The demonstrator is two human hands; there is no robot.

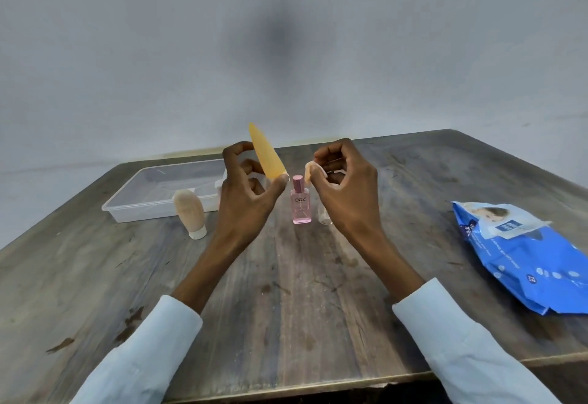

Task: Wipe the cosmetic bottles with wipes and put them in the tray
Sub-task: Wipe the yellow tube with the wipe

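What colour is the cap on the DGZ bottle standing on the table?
Pink, matching the bottle's pink body; the cap shows in the head view.

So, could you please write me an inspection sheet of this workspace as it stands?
Surface: wooden table, worn and stained.
Job's things: orange tube held up; beige tube standing on its cap beside the clear tray; pink bottle upright at centre; small clear item beside it, unclear what.
Clutter: blue wipes pack on the right.
Grippers: left hand grips the orange tube; right hand pinches a wipe.
Cables: nothing seen.
Surroundings: plain grey wall.
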